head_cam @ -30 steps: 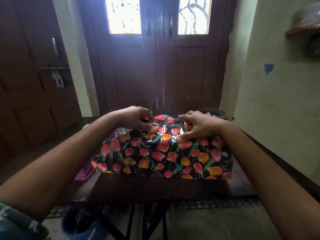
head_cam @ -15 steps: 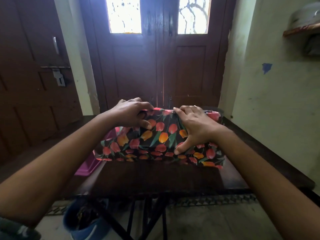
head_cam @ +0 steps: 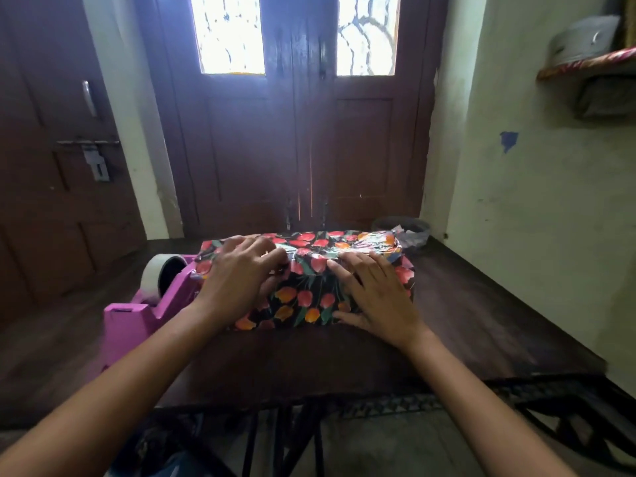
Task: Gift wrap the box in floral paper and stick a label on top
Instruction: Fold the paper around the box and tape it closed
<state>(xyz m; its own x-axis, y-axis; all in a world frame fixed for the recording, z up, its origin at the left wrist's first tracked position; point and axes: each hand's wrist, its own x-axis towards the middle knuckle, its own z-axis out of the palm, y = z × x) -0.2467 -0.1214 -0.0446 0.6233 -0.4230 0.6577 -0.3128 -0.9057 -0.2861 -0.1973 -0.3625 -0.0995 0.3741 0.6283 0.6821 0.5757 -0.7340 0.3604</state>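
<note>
Box (head_cam: 306,304) is laid crosswise on the table (head_cam: 481,304); right hand (head_cam: 375,297) is pressed flat on it; left hand (head_cam: 241,275) is bent over the paper (head_cam: 320,242), grip not discernible; tape dispenser (head_cam: 137,315) is nearer the left hand.

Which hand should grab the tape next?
Left, likely. The left hand rests on the box end right beside the dispenser. The right hand lies flat on the box's other half, farther away, and could steady it.
</note>
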